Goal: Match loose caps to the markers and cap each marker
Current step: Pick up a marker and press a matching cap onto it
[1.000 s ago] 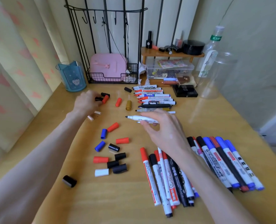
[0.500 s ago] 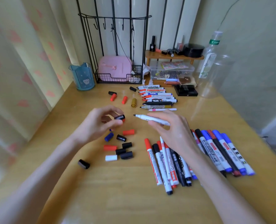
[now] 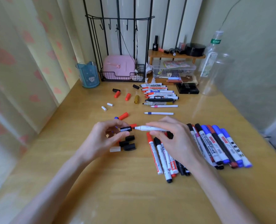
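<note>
Your left hand (image 3: 105, 139) pinches a black cap (image 3: 126, 129) just beside the marker (image 3: 147, 128) your right hand (image 3: 171, 138) grips, aligned for capping.

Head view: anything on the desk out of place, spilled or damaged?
Nothing stands out. Loose plastic caps lie scattered beside the row of uncapped markers, as this task expects; nothing looks spilled or broken.

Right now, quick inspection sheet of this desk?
Surface: wooden table, glossy finish.
Job's things: uncapped markers in a back row, capped markers at right, loose caps scattered left.
Clutter: blue cup, pink case in wire basket, clear bottle.
Hands: left hand pinches black cap; right hand holds white marker, tip towards the cap, not yet capped.
Cables: thin cord hanging from the rack.
Surroundings: curtain left, wall right.
</note>
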